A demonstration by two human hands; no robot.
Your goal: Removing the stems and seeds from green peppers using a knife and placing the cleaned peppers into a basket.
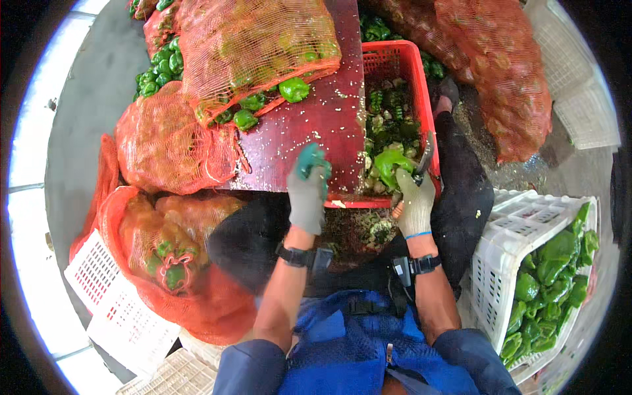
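A green pepper (391, 163) was clamped in the right grip (415, 203), over the near end of a red basket (421, 85).
The pepper lay just beyond the gloved fingertips and to their left, its body reaching toward the basket's left edge; its long axis seemed to slant from far right to near left, though its stem end could not be made out. A dark knife (427, 154) stuck out of the same grip, pointing away from the person, at the basket's right edge. The left grip (307, 197) was at the near edge of the desk (299, 122), toward its near right corner; whether its fingers were together or apart, I could not tell.
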